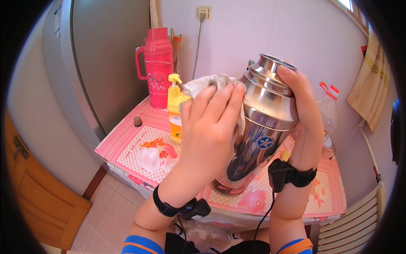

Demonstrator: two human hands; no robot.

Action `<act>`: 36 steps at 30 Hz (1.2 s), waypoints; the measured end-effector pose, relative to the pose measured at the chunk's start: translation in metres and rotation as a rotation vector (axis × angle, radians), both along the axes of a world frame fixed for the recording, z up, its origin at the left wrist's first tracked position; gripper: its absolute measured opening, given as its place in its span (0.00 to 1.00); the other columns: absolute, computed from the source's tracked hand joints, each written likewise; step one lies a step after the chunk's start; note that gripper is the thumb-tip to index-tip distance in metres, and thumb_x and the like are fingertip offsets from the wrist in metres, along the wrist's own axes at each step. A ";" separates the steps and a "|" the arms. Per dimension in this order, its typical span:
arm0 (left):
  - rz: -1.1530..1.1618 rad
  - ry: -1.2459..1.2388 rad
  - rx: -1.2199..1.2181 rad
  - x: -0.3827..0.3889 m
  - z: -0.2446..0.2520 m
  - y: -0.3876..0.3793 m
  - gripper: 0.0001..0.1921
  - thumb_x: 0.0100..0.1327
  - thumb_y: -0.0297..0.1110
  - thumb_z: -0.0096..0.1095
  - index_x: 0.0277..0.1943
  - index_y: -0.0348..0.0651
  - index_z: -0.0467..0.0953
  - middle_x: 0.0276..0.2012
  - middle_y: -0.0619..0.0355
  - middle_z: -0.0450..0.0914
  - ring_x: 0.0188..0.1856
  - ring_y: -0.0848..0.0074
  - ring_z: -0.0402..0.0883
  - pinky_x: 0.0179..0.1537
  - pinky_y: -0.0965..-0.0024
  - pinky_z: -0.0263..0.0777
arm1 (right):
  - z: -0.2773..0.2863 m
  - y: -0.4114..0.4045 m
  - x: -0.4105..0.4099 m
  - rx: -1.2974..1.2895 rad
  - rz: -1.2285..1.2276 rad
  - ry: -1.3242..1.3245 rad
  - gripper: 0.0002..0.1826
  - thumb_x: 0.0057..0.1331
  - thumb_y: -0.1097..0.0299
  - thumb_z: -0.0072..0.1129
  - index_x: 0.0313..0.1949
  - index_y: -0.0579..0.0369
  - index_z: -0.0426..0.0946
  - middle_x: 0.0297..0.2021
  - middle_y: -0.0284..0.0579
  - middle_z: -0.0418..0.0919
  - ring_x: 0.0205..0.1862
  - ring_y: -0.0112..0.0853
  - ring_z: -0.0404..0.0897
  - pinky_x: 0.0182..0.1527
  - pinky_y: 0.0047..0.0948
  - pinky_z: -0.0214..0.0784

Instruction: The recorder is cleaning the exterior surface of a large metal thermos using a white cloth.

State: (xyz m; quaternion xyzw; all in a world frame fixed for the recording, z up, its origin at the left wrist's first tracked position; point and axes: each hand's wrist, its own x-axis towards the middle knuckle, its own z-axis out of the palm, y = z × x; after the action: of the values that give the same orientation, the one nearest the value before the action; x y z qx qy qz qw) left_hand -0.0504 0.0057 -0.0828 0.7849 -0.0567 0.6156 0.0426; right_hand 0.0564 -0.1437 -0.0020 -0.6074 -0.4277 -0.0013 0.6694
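Observation:
A shiny stainless steel thermos flask stands tilted on the table, its open neck uppermost and leaning right. My right hand grips the flask at its neck and shoulder from the right. My left hand holds a crumpled whitish cloth against the left side of the flask's shoulder. Just left of that hand stands a yellow pump bottle, partly hidden by it. The fingertips of my left hand lie on the cloth. Part of the flask's lower body is hidden behind my left hand and wrist.
The table has a pink patterned cover. On it are a pink thermos jug, a small brown stopper, a thin white crumpled piece and a clear plastic bottle with a red cap. A fridge stands left, a radiator right.

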 end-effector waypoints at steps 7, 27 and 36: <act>0.027 -0.116 0.105 0.002 0.010 -0.021 0.20 0.58 0.27 0.56 0.55 0.41 0.79 0.53 0.58 0.79 0.53 0.65 0.73 0.50 0.65 0.62 | -0.003 0.003 -0.002 0.055 -0.009 0.047 0.25 0.63 0.53 0.62 0.48 0.64 0.74 0.38 0.42 0.80 0.39 0.23 0.77 0.42 0.21 0.69; -0.084 -0.009 0.024 -0.002 0.004 -0.005 0.27 0.54 0.16 0.52 0.60 0.35 0.71 0.53 0.52 0.78 0.56 0.60 0.73 0.52 0.61 0.64 | -0.004 0.000 0.001 0.021 -0.069 0.045 0.23 0.64 0.53 0.60 0.48 0.61 0.74 0.40 0.42 0.79 0.41 0.23 0.76 0.44 0.21 0.67; -0.383 0.170 -0.155 0.029 0.008 0.041 0.27 0.52 0.14 0.52 0.57 0.37 0.73 0.50 0.46 0.78 0.56 0.54 0.72 0.58 0.59 0.64 | -0.003 0.000 0.005 -0.018 -0.042 0.009 0.22 0.64 0.54 0.59 0.47 0.60 0.75 0.38 0.39 0.79 0.40 0.22 0.76 0.44 0.21 0.67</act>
State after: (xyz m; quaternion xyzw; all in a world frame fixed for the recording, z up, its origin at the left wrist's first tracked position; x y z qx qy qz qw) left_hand -0.0213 0.0468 -0.0752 0.8032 -0.1535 0.5303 0.2237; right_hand 0.0614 -0.1440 -0.0054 -0.6223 -0.4120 -0.0087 0.6655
